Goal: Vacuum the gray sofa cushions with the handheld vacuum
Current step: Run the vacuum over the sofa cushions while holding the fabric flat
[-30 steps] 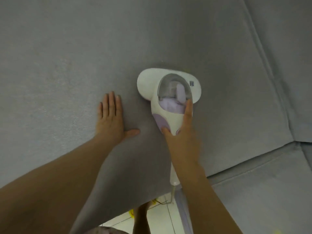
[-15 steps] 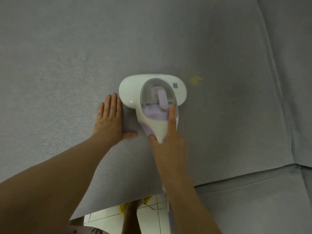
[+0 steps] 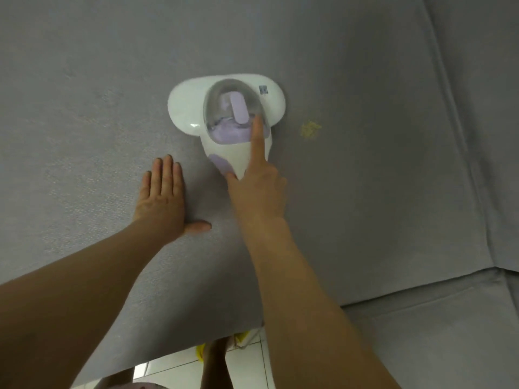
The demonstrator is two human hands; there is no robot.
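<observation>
A white and lilac handheld vacuum (image 3: 224, 108) lies flat on the wide gray sofa cushion (image 3: 84, 94), its head pointing away from me. My right hand (image 3: 257, 181) grips its handle, with the index finger stretched along the clear dust cup. My left hand (image 3: 161, 200) rests flat on the cushion, fingers together and thumb out, just left of the vacuum's handle. A small yellowish patch of crumbs (image 3: 310, 130) sits on the fabric close to the right of the vacuum's head.
A seam (image 3: 449, 130) divides this cushion from another gray cushion (image 3: 491, 80) on the right. A lower cushion (image 3: 435, 332) lies at bottom right. White floor tiles (image 3: 174, 369), my leg and something yellow show below the cushion's front edge.
The vacuum slid left toward my left hand, uncovering the yellowish patch, and has since been pushed forward, away from me. My left hand stays flat on the cushion.
</observation>
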